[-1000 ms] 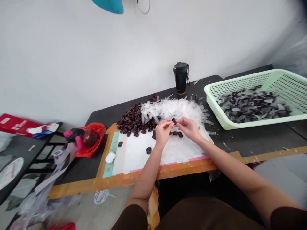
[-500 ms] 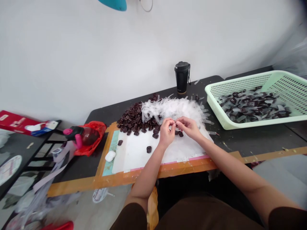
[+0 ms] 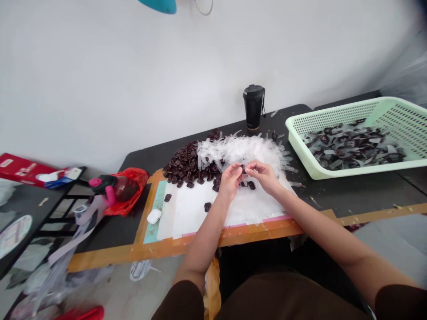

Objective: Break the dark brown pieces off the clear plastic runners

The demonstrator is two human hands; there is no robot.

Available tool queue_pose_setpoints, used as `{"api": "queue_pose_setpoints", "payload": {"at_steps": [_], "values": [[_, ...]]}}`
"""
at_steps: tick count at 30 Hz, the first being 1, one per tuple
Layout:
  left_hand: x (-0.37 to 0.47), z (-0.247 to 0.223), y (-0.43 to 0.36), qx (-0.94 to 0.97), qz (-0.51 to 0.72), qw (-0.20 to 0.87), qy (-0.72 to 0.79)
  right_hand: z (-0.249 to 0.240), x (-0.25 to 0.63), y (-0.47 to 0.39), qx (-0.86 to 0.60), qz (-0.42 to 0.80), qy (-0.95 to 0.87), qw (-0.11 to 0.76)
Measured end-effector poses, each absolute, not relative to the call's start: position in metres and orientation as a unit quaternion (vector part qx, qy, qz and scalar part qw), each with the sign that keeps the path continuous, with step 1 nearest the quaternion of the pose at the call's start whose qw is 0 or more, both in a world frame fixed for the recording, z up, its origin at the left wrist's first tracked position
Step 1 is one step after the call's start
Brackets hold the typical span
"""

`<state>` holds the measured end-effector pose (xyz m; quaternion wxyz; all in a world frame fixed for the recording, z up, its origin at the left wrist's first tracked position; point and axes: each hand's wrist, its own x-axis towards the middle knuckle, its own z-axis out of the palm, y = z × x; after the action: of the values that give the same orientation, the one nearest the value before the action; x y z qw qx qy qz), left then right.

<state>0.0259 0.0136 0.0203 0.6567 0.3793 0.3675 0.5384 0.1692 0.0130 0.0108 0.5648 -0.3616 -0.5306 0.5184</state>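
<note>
Over the white sheet, my left hand and my right hand meet fingertip to fingertip. Both are closed in a pinch on one small dark square piece, mostly covered by the fingers. Just beyond my hands lies a heap of translucent white strips. To its left spreads a pile of dark brown rounded-square pieces. Single dark pieces lie on the sheet, one dark piece near my left forearm and another dark piece below my right fingers.
A light green basket at the right holds dark pieces with strips. A black tumbler stands behind the heap. At the left are a white rounded case and a bottle on a red bag. Brown tape edges the table.
My fingers have shifted slightly apart at the tips, and more of the dark piece shows between them. The piles and the basket stay as they were.
</note>
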Motion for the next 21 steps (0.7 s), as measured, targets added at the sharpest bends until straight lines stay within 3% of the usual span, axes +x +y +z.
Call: {"api": "queue_pose_setpoints", "payload": {"at_steps": [10, 21], "values": [[0.032, 0.018, 0.011, 0.315, 0.513, 0.730, 0.322, 0.016, 0.165, 0.008, -0.337, 0.632, -0.421, 0.556], [0.028, 0.013, 0.014, 0.371, 0.553, 0.659, 0.350, 0.019, 0.175, 0.012, -0.326, 0.709, -0.394, 0.486]]}}
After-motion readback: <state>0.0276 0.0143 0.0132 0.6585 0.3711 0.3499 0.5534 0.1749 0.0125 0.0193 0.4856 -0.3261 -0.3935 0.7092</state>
